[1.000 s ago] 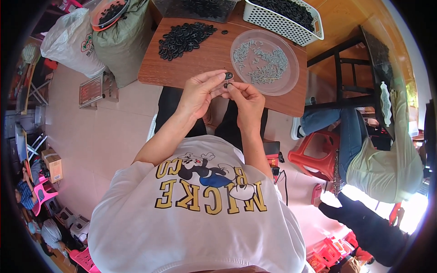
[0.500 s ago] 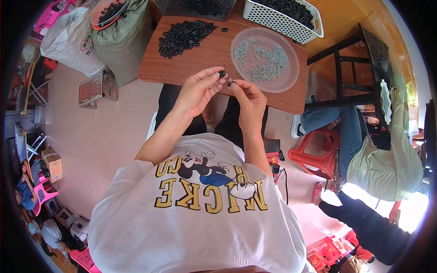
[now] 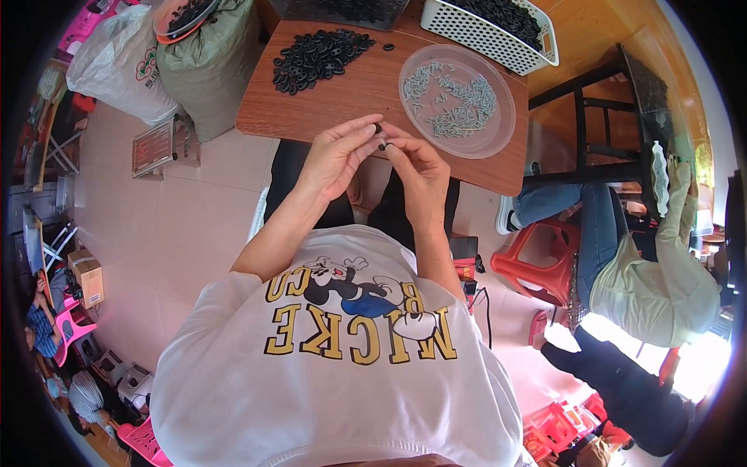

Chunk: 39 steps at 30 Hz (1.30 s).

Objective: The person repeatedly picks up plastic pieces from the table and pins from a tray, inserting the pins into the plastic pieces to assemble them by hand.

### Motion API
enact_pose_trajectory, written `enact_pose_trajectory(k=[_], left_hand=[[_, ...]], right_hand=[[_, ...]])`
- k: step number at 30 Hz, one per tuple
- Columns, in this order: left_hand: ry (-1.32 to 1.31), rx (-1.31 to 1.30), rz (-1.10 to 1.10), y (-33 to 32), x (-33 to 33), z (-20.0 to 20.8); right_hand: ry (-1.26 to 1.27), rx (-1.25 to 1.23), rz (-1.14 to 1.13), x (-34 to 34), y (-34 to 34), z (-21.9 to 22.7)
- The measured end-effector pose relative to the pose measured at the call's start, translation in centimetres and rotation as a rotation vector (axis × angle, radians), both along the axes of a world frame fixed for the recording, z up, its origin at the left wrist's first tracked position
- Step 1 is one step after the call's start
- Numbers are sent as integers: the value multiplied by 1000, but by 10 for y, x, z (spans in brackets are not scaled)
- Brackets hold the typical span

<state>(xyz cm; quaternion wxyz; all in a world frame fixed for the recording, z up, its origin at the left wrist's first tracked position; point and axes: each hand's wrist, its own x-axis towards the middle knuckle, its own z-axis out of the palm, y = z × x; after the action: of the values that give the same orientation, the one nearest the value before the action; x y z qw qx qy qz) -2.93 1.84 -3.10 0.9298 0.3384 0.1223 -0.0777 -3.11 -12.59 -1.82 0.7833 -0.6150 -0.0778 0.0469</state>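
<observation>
Black piece [image 3: 377, 128] pinched up front

So nearest to the camera is your white shirt [image 3: 342, 405], and past it your two hands meet just over the near edge of the brown table [image 3: 350, 113]. Your left hand [image 3: 333, 162] has that black piece nipped between thumb and forefinger, tips closed in on it. Your right hand [image 3: 424, 170] has thumb and finger drawn narrow around a small dark bit [image 3: 382, 146], right below the black piece. Too tiny to tell what it is, or whether the two parts touch.

Further on, a clear round dish [image 3: 504, 124] sits to the right with loose grey screws [image 3: 471, 101] in it. Over on the left you've got a heap of black rings [image 3: 315, 62] right on the wood, plus one stray ring [image 3: 388, 47] just beside it. At the far side there's a white basket [image 3: 480, 47] full of dark pieces, and a see-through bin [image 3: 342, 12] next to it. Off left of the table stand a white sack [image 3: 120, 66] and a greenish sack [image 3: 210, 82].
</observation>
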Motion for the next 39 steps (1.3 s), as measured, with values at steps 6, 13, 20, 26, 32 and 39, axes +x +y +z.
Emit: enact_pose_trajectory(k=[6,13,20,26,32,39], left_hand=[[-16,7,22,1,-2,4],[10,90,27,1,-6,5],[-13,147,54,-5,-9,3],[-111,314,94,-13,-14,3],[-164,496,68,-12,-18,3],[-204,599,36,-9,-20,1]], right_hand=[[135,9,-113,4,-4,-7],[129,-25,-107,2,1,-5],[139,-36,-111,2,0,-5],[143,-26,-138,0,-1,-6],[141,28,-122,-2,-1,-5],[49,-102,-31,-4,-5,-9]])
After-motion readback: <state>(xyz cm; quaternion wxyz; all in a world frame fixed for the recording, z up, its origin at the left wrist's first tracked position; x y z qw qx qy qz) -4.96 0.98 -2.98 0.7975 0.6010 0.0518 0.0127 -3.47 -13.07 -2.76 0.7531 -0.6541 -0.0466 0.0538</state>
